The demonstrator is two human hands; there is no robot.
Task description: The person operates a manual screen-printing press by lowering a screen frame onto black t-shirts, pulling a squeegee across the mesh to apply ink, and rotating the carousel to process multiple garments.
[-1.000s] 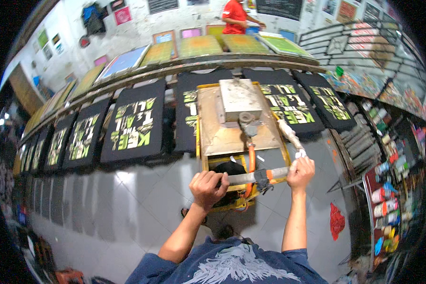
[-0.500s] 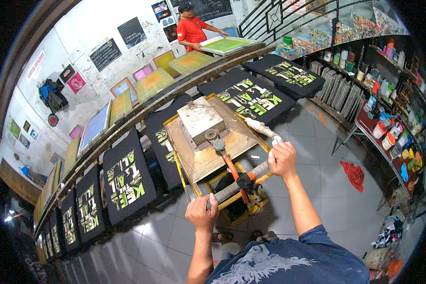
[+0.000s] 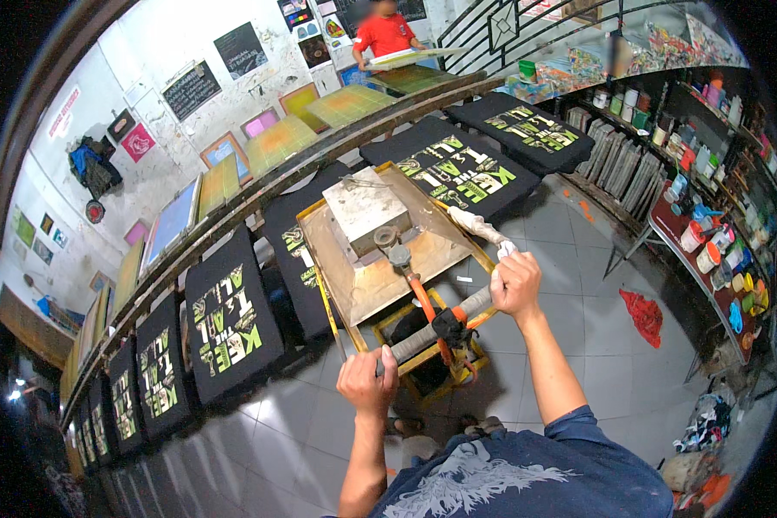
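Beyond left grip [image 3: 369,381] and right grip [image 3: 516,283] — tight round grey bar [image 3: 414,344] — metal hood [image 3: 351,265], black shirts [image 3: 230,315]

The handle bar [image 3: 414,344] is wrapped in grey, with black tape [image 3: 450,326] at its middle. The hose [image 3: 421,298] is coloured orange, and the frame [image 3: 326,302] is painted yellow. The sloping hood [image 3: 367,278] is toned tan-brown; the box [image 3: 358,207] on it is off-white, smudged with brown. Black shirts [image 3: 227,319] are patterned with block lettering in lime green and pale cream. The wearer's dark blue top [image 3: 483,476] is marked with a feathery pale grey pattern. The floor [image 3: 552,315] is tiled in a grey grid. A cloth [image 3: 643,317] is shown in bright red, and a co-worker's sleeved top [image 3: 388,36] in red. Mesh screens [image 3: 345,105] are tinted yellow-green.
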